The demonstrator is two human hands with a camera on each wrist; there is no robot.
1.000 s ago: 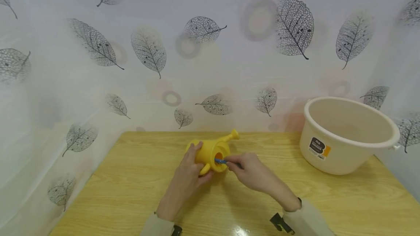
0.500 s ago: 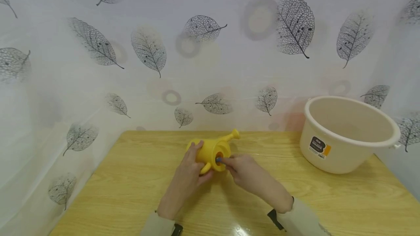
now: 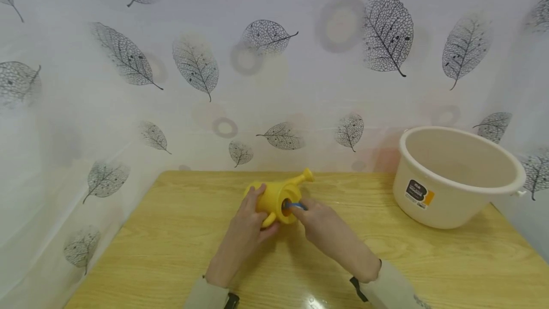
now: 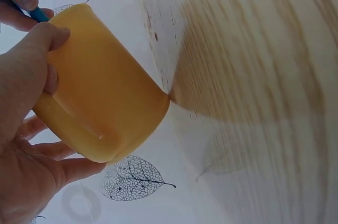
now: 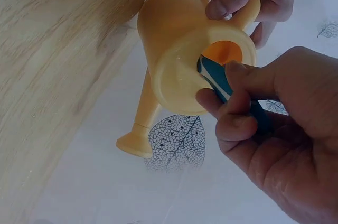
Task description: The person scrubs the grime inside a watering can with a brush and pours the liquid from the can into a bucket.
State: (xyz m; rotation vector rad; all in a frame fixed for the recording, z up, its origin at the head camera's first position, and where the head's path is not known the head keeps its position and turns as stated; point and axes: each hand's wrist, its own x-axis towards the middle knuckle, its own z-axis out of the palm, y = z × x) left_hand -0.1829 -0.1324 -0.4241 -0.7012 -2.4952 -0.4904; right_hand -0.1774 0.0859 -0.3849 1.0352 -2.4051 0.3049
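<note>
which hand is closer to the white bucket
Right. The right hand, holding a blue object, is left of the bucket; the left hand, on the watering can, is farther left.

Left sleeve [image 3: 206, 294], pale off-white cloth, dark flat piece [image 3: 231, 301] beside the cuff, right sleeve [image 3: 392, 286], same off-white, small grey marking [image 3: 422, 302] on the forearm, black strap end [image 3: 358, 289] projecting beside the cuff.
</note>
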